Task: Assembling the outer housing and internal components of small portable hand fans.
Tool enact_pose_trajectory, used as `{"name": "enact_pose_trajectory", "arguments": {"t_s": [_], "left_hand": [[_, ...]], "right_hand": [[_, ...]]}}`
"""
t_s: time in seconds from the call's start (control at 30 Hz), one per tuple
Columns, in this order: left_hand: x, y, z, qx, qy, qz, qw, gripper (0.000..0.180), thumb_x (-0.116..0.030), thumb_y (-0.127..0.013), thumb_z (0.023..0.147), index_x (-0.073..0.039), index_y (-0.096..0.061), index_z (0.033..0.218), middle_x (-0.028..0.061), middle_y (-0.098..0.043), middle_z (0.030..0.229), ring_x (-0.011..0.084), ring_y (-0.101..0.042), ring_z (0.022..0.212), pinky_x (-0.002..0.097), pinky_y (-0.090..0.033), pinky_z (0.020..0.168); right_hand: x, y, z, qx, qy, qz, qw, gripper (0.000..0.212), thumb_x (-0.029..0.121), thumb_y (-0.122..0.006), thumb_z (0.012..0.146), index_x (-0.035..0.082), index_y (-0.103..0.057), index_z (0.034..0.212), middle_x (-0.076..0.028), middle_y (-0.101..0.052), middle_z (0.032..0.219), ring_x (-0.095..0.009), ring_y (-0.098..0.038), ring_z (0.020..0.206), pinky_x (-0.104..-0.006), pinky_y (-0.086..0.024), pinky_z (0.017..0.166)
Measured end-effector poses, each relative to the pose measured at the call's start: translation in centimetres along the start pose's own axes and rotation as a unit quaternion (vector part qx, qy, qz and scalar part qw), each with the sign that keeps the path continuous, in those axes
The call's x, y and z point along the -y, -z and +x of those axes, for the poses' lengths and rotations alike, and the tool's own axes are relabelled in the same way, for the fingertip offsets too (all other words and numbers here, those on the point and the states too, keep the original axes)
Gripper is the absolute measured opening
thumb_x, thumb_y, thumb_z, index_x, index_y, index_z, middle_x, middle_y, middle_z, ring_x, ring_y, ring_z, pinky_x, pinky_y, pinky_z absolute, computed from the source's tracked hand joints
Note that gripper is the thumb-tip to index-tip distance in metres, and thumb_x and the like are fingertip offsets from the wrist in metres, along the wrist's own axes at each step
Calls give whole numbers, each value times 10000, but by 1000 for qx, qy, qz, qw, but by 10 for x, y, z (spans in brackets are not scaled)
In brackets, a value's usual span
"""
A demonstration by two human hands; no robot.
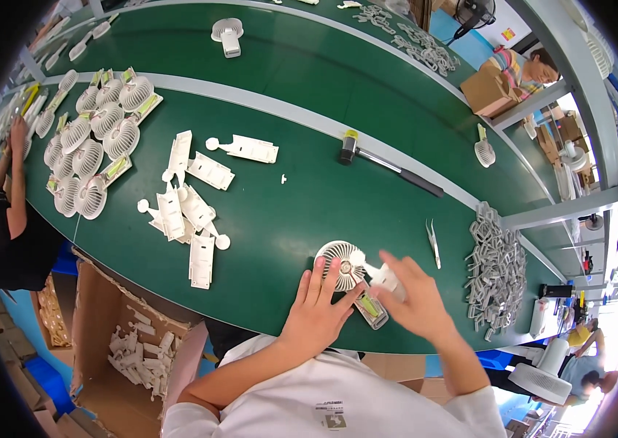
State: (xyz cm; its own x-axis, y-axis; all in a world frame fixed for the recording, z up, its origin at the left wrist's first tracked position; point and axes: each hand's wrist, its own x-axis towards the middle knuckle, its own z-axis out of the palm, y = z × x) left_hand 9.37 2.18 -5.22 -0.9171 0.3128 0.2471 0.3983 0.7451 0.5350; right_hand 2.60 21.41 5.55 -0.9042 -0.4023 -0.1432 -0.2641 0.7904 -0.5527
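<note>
The white fan lies partly beneath the left fingers.

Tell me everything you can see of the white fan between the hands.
The white fan has a round, ribbed head and a short handle with a yellow-green part showing; it looks like plastic. It lies on the green table, handle angled toward the lower right. The left hand rests fingers on the head; the right hand holds a white cover piece partly over it, contact unclear.
</note>
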Motion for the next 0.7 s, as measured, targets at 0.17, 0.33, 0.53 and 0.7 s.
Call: {"name": "enact_pose_trajectory", "arguments": {"t_s": [0.17,0.33,0.53,0.7], "left_hand": [[1,3,2,7,-4,-11,1000,536,-310,-696,941,-262,-564,1458,259,-197,1647,536,-210,1497,582,-316,1176],[3,-2,1,-9,-2,-19,1000,451,-312,-727,920,-194,-657,1350,287,-208,1626,563,-196,1488,605,-336,1154],[3,1,0,-13,-2,-35,999,507,-300,-720,920,-186,-602,1399,249,-205,1651,532,-213,1499,574,-317,1176],[3,-1,1,-21,-8,-30,999,489,-292,-730,905,-152,-621,1360,245,-258,1641,423,-242,1528,550,-297,1190]], "right_hand": [[5,-29,-19,-23,-20,-186,982,605,174,-809,822,188,-618,1396,-68,-580,1059,-218,-654,792,-364,-547,629],[15,-43,-23,-55,73,-282,955,548,243,-749,887,241,-607,1416,-101,-561,1055,-251,-617,774,-368,-537,563],[15,-42,-19,-77,88,-288,950,502,281,-695,934,256,-600,1426,-125,-554,1014,-275,-608,760,-359,-519,519],[28,-39,-17,-51,41,-285,956,483,266,-690,937,268,-611,1414,-121,-540,985,-272,-616,752,-370,-513,504]]}}
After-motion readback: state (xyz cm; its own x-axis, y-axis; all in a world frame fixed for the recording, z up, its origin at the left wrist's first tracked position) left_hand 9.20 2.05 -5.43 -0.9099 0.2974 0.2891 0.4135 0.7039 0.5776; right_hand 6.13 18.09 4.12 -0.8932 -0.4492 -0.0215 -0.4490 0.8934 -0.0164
